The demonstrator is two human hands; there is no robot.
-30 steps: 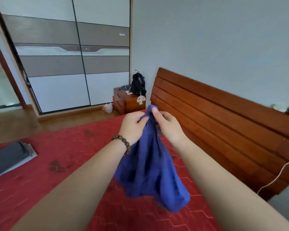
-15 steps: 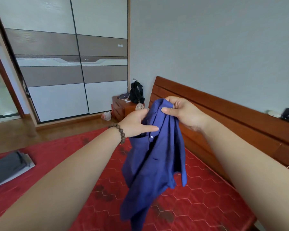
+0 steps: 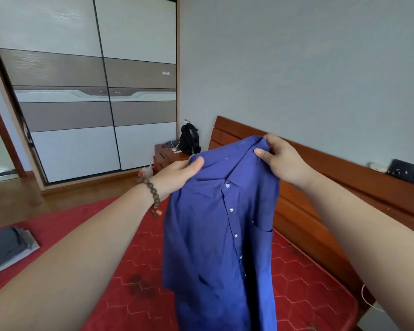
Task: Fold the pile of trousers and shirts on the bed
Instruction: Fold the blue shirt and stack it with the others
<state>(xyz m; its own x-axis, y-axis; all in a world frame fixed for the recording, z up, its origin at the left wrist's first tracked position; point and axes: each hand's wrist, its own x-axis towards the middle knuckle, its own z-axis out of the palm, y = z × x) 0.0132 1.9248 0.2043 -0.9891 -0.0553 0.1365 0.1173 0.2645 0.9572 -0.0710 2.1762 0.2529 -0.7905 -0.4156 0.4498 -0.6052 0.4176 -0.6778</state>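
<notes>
**Q:** Hands first: what is each one doing?

**A:** Both hands hold up a blue button-front shirt in the air above the bed. The left hand pinches the shirt's shoulder seam between thumb and curled fingers; a bracelet of brown wooden beads circles that wrist. The right hand grips the other end of the collar, thumb on the front of the fabric, fingers wrapped behind.

**Q:** How does the shirt hang?

**A:** It hangs downward from the two hands, front facing the camera, collar at the top. A row of white buttons runs down the middle, and a chest pocket shows on the right-hand side of the view. The lower hem drops out of view at the bottom edge.

**Q:** What lies around it?

**A:** The bed has a red cover with a hexagon pattern and a wooden slatted headboard along the right. Folded dark and grey garments sit stacked on the bed's far left edge, well apart from the shirt. Beyond the bed stand a wooden nightstand with a black backpack on it, and a wardrobe with sliding white and brown panels.
</notes>
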